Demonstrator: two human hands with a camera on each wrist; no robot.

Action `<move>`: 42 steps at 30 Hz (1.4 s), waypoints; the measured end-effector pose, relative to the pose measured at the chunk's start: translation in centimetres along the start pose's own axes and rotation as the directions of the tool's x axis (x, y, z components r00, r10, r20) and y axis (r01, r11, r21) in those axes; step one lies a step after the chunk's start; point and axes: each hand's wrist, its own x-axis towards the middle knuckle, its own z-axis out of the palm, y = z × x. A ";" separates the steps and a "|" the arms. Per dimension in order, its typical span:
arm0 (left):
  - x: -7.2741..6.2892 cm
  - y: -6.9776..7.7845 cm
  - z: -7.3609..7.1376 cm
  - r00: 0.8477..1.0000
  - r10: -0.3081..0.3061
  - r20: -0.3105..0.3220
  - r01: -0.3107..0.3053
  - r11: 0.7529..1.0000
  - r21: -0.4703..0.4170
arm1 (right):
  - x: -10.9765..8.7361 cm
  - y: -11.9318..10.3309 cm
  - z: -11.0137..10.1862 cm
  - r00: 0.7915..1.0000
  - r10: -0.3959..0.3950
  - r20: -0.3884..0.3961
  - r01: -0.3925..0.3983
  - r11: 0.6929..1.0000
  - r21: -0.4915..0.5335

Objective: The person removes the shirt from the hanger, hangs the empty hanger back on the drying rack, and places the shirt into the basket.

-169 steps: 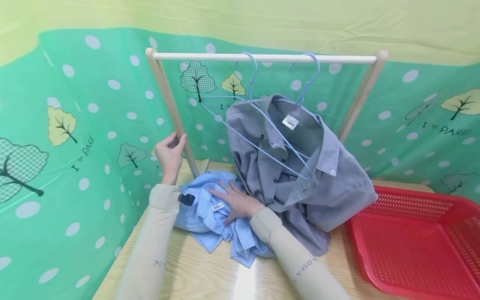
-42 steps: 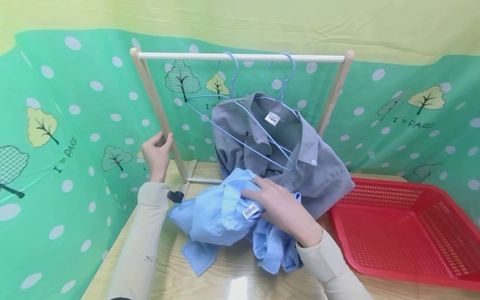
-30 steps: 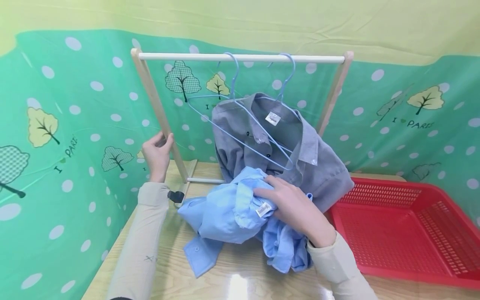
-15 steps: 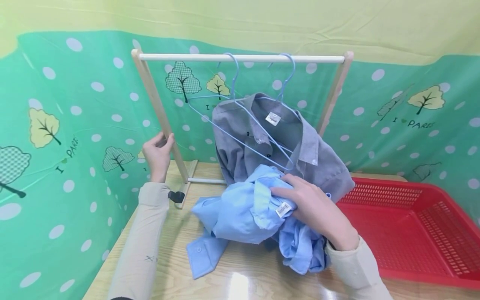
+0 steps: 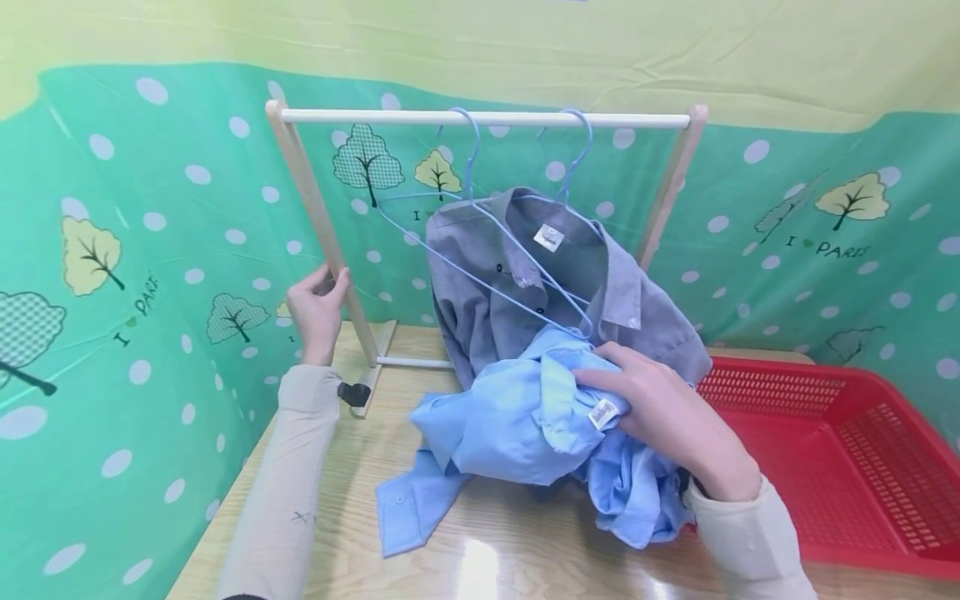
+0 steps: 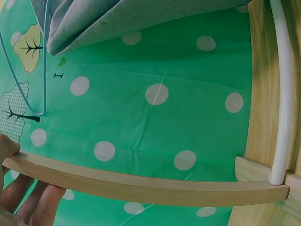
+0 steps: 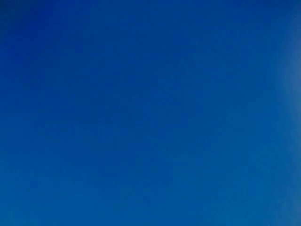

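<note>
In the head view my right hand (image 5: 675,408) grips a crumpled light blue shirt (image 5: 502,425) by its collar, beside a white label. One cuff trails on the table at the left. My left hand (image 5: 318,308) pinches the left wooden post of a clothes rack (image 5: 322,221); the left wrist view shows thumb and fingers (image 6: 47,202) on either side of that post. A grey shirt (image 5: 637,317) hangs on the right-hand blue hanger (image 5: 577,158). To its left, a bare blue hanger (image 5: 471,158) overlaps the grey shirt's front. Blue fabric fills the whole right wrist view, hiding that hand.
A red plastic basket (image 5: 795,467) stands at the right, partly behind my right forearm. The rack's white lower bar (image 5: 412,362) runs behind the blue shirt. Underneath lies a light wooden table (image 5: 337,517), with a green dotted cloth (image 5: 247,200) behind it.
My right hand first lay spread on the blue shirt near the left post; it then gripped the shirt and carried it rightward across the grey shirt's lower front. My left hand stays on the post.
</note>
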 end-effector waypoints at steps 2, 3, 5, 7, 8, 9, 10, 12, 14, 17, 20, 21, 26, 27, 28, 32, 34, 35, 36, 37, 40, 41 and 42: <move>0.0 0.0 -0.1 1.000 0.001 0.002 -0.001 1.000 -0.001 | -0.2 0.2 -0.2 1.000 0.004 0.000 -0.004 1.000 -0.003; -0.1 -0.1 -0.1 1.000 0.001 0.003 -0.001 1.000 -0.002 | -0.3 0.2 -0.3 1.000 0.005 -0.002 -0.005 1.000 -0.005; -0.1 -0.1 -0.2 1.000 -0.002 0.004 0.002 1.000 -0.005 | -0.4 0.4 -0.5 1.000 0.001 -0.010 -0.001 1.000 -0.009; 0.0 -0.2 -0.2 1.000 -0.005 0.005 0.005 1.000 -0.006 | -0.6 0.5 -0.7 1.000 -0.003 -0.018 0.003 1.000 -0.009; 0.0 -0.1 -0.2 1.000 -0.007 0.005 0.007 1.000 -0.006 | -0.7 0.6 -0.8 1.000 -0.004 -0.021 0.004 1.000 -0.007; 0.0 -0.1 -0.2 1.000 -0.011 0.006 0.011 1.000 -0.007 | -0.7 0.7 -0.9 1.000 -0.004 -0.023 0.004 1.000 -0.007; 0.0 -0.1 -0.2 1.000 -0.011 0.006 0.011 1.000 -0.010 | -0.8 0.8 -1.0 1.000 -0.006 -0.025 0.006 1.000 -0.006; 0.0 -0.1 -0.1 1.000 -0.014 0.009 0.014 1.000 -0.018 | -1.0 1.1 -1.4 1.000 -0.013 -0.025 0.012 1.000 -0.009; 0.0 -0.1 -0.1 1.000 -0.016 0.011 0.016 0.999 -0.027 | -1.3 1.3 -1.7 0.999 -0.019 -0.026 0.018 1.000 -0.018; 0.0 -0.1 0.0 1.000 -0.014 0.013 0.015 0.999 -0.035 | -1.6 1.6 -2.1 0.999 -0.033 -0.032 0.032 0.999 -0.036; 0.0 -0.2 0.1 1.000 -0.015 0.013 0.016 0.999 -0.031 | -2.1 1.9 -2.5 0.999 -0.038 -0.037 0.036 0.998 -0.053; 0.0 -0.2 0.1 1.000 -0.016 0.013 0.017 0.999 -0.030 | -2.2 1.9 -2.6 0.998 -0.040 -0.039 0.038 0.998 -0.058; 0.1 -0.3 0.0 1.000 -0.010 -0.002 0.010 1.000 -0.027 | -2.7 2.4 -3.1 0.998 -0.039 -0.040 0.036 0.996 -0.085; 0.1 -0.3 0.0 1.000 -0.007 -0.003 0.007 1.000 -0.028 | -2.8 2.4 -3.2 0.998 -0.037 -0.041 0.033 0.995 -0.091; 0.1 -0.3 0.0 1.000 -0.001 -0.004 0.001 1.000 -0.029 | -2.9 2.5 -3.3 0.998 -0.037 -0.042 0.033 0.995 -0.097; 0.1 -0.1 0.1 1.000 -0.005 0.005 0.005 0.999 -0.044 | -3.5 3.0 -3.6 0.998 -0.040 -0.054 0.034 0.993 -0.110; 0.0 0.1 0.2 1.000 -0.008 0.007 0.008 0.999 -0.043 | -3.6 3.3 -3.8 0.997 -0.044 -0.062 0.037 0.993 -0.112; 0.0 0.1 0.2 1.000 -0.010 0.007 0.010 0.999 -0.042 | -3.7 3.5 -3.9 0.997 -0.045 -0.063 0.038 0.993 -0.112; 0.0 0.2 0.2 1.000 -0.011 0.006 0.011 0.999 -0.040 | -3.7 3.6 -4.0 0.997 -0.046 -0.064 0.039 0.993 -0.110; 0.0 0.2 0.2 1.000 -0.012 0.005 0.012 0.999 -0.040 | -3.8 3.7 -4.2 0.997 -0.047 -0.062 0.040 0.993 -0.110; 0.0 0.1 0.1 1.000 -0.003 0.001 0.003 1.000 -0.028 | -3.8 4.0 -4.5 0.997 -0.054 -0.063 0.047 0.994 -0.101; 0.0 0.1 0.1 1.000 0.000 -0.001 0.000 1.000 -0.027 | -3.9 4.1 -4.6 0.996 -0.059 -0.067 0.053 0.994 -0.094; 0.0 0.1 0.0 1.000 0.002 -0.003 -0.003 1.000 -0.025 | -3.9 4.2 -4.7 0.996 -0.062 -0.072 0.055 0.994 -0.093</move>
